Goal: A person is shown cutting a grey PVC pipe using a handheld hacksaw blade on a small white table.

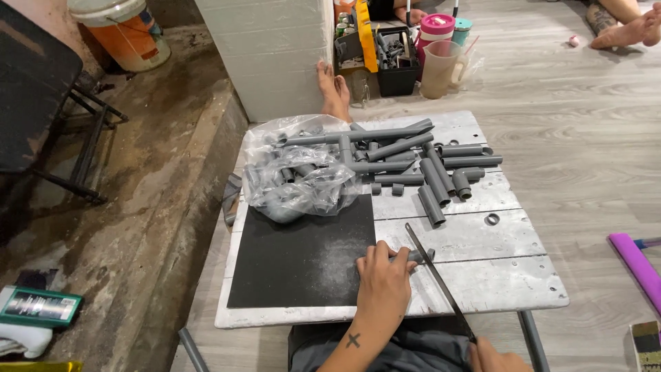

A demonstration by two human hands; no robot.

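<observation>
My left hand (pixel 383 281) presses a short grey pipe piece (pixel 418 255) down on the low white table (pixel 482 275), next to a black mat (pixel 296 255) dusted with pale shavings. My right hand (pixel 497 358), at the bottom edge, grips the handle of a thin saw (pixel 435 274). Its blade lies diagonally across the pipe's free end.
Several cut grey pipes (pixel 427 169) and a clear bag of fittings (pixel 303 172) cover the far half of the table. A small grey ring (pixel 492 219) lies apart. Beyond are a tool box (pixel 396 58), jug (pixel 441 69), another person's feet (pixel 623 27); a purple tube (pixel 637 262) lies right.
</observation>
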